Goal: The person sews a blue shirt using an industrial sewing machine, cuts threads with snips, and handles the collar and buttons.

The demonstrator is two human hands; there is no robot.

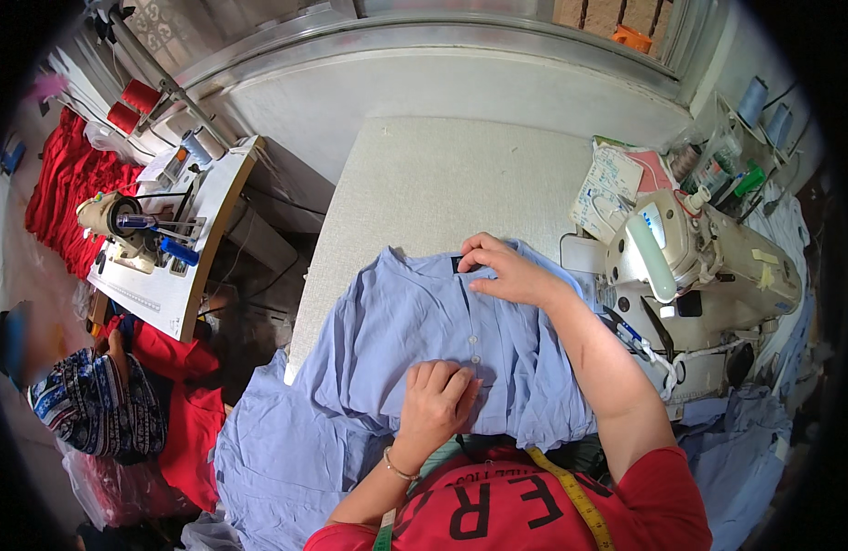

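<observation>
Blue shirt (382, 317) lies on the worktop (433, 184), placket (473, 342) running nearward from the collar (431, 265), right hand (502, 274) nearer the collar, left hand (433, 404) at its lower front, each grip curled, whether pinching cloth cannot tell.

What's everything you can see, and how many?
garment: one, light blue, middle
table: one, pale, under garment
near sewing machine: one, cream, right
far sewing machine: one, cream, left
thread cones: two, red, upper left
cloth: can't count pieces, red, left
co-worker: one, patterned blue top, lower left
window: one, grey frame, top
small clutter: can't count, mixed colours, right
tape measure: one, yellow, bottom
left hand: one, bare, on garment front
right hand: one, bare, at collar
</observation>
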